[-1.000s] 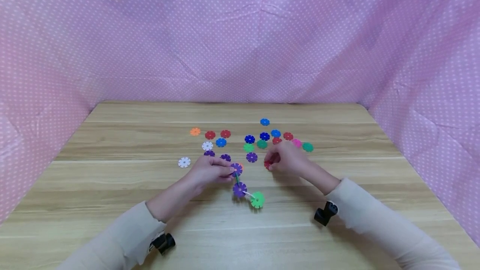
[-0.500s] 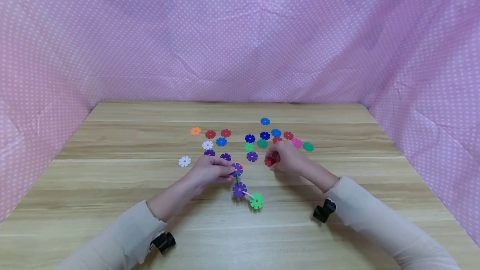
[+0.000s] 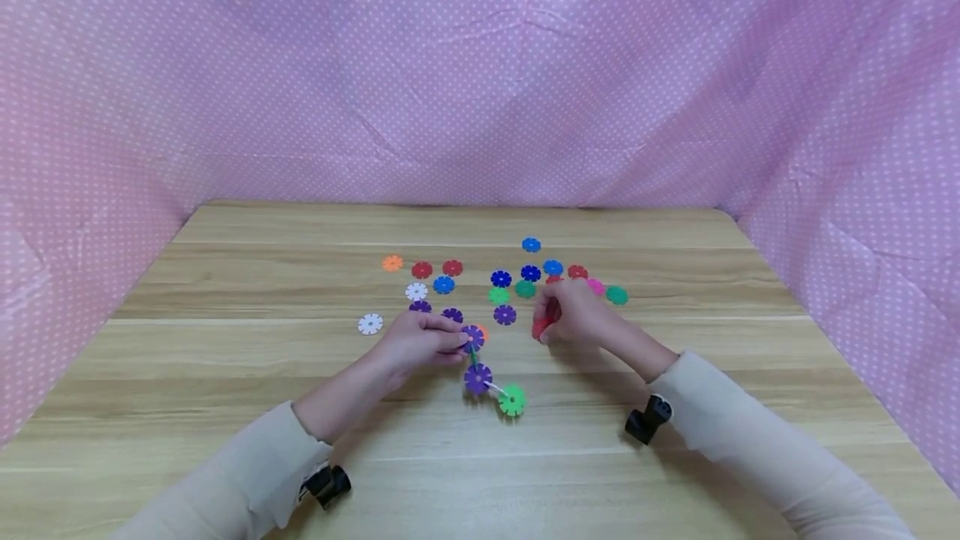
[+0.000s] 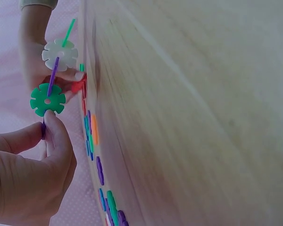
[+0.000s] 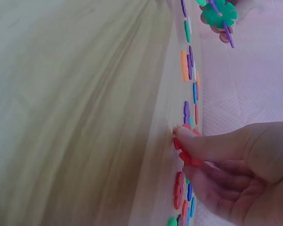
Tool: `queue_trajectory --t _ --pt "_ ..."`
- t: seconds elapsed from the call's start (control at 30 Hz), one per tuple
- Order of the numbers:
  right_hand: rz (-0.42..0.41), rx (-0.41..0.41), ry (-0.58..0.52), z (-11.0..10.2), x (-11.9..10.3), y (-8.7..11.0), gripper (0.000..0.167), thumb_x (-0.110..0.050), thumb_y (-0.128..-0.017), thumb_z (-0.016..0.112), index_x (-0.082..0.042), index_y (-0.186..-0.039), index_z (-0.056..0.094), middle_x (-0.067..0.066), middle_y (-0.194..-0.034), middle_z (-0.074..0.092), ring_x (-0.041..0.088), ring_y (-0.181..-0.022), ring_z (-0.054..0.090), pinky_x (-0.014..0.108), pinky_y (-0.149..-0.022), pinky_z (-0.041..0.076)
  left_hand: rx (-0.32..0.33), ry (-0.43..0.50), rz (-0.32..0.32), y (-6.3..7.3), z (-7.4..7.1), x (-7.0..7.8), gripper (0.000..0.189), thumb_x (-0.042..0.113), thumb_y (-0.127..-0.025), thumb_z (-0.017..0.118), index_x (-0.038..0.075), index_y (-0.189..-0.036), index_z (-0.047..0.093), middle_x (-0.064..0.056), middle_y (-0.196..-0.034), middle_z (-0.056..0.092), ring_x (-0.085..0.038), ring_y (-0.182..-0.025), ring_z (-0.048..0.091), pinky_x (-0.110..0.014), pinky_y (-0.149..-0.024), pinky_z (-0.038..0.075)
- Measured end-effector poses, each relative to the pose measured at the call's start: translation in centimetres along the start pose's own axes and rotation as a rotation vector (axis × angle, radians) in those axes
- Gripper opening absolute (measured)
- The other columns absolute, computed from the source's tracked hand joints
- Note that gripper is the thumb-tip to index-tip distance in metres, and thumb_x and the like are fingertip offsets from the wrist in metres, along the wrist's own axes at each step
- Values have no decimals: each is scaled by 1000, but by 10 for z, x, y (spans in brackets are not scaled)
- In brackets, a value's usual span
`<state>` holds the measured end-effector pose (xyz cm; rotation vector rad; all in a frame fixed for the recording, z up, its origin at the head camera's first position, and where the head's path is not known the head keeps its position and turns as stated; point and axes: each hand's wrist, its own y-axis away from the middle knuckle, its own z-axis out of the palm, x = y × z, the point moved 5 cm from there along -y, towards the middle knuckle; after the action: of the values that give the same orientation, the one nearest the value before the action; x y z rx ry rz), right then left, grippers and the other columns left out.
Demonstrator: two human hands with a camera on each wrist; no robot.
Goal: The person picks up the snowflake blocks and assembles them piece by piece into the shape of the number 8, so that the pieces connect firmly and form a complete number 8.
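- The left hand (image 3: 420,340) has its thumb and fingers drawn together, pinching the rim of a near purple disc (image 3: 472,338), with no gap visible beyond the disc's thickness.
- From that grip a chain of slotted discs runs toward the person and slightly right: a linking green disc (image 4: 47,100), a second purple disc (image 3: 477,378), a linking white disc (image 4: 60,55) and a light green end disc (image 3: 512,400), the farthest along from the fingers.
- The right hand (image 3: 573,315) pinches a red disc (image 5: 191,146) between thumb and fingers, closed down to the disc; it sits tilted at the fingertips, and whether its edge touches the table (image 3: 480,473) cannot be told.
- Just behind the left grip's purple disc, partly hidden by it, shows an orange disc (image 3: 483,334).
- Between the two grips, a little farther from the person, lies a loose purple disc (image 3: 505,315); beyond it are a loose light green disc (image 3: 498,296) and a dark blue disc (image 3: 501,279).
- Left of the left grip lies a loose white disc (image 3: 370,324), well apart from the fingers.
- Beyond the right grip and to its right lie a pink disc (image 3: 596,287) and a dark green disc (image 3: 617,295).
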<state>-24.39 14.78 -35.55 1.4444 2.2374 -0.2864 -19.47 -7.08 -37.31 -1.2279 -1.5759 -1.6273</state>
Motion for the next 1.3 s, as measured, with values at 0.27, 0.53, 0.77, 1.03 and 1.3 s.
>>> queue_trajectory --t 0.27,0.53,0.77,1.03,1.3 --pt "-94 138 -202 -6 -9 0 9 -14 -75 82 -11 -82 77 4 -78 76 6 -63 63 16 -53 48 5 9 -1 -1 -3 2 18 5 -90 64 0 -107 69 -15 -107 70 -13 -79 70 -33 -85 59" --pt "-158 117 -448 -6 -21 -4 7 -7 -81 75 -3 -87 76 15 -84 75 21 -69 72 29 -60 59 -4 2 -1 -5 -2 7 22 7 -89 66 2 -110 69 -13 -107 71 -13 -80 70 -33 -86 59" --pt "-228 113 -449 -3 -31 -7 7 -7 -82 74 -4 -88 76 14 -87 76 14 -72 70 22 -61 57 -18 -2 21 -5 2 11 21 8 -90 66 1 -109 68 -13 -104 71 -15 -80 71 -35 -87 59" --pt "-398 144 -431 -1 -40 -7 5 -4 -82 73 -4 -86 76 10 -83 76 6 -70 70 26 -56 57 -14 -25 41 -3 5 13 18 6 -89 66 -1 -105 69 -14 -101 72 -13 -78 70 -34 -85 59" --pt "-499 130 -441 0 -46 -8 5 -2 -82 72 -3 -85 76 12 -84 76 14 -74 71 20 -61 56 39 -27 49 -2 9 15 17 0 -85 68 -3 -101 71 -15 -99 72 -10 -70 67 -30 -79 60"
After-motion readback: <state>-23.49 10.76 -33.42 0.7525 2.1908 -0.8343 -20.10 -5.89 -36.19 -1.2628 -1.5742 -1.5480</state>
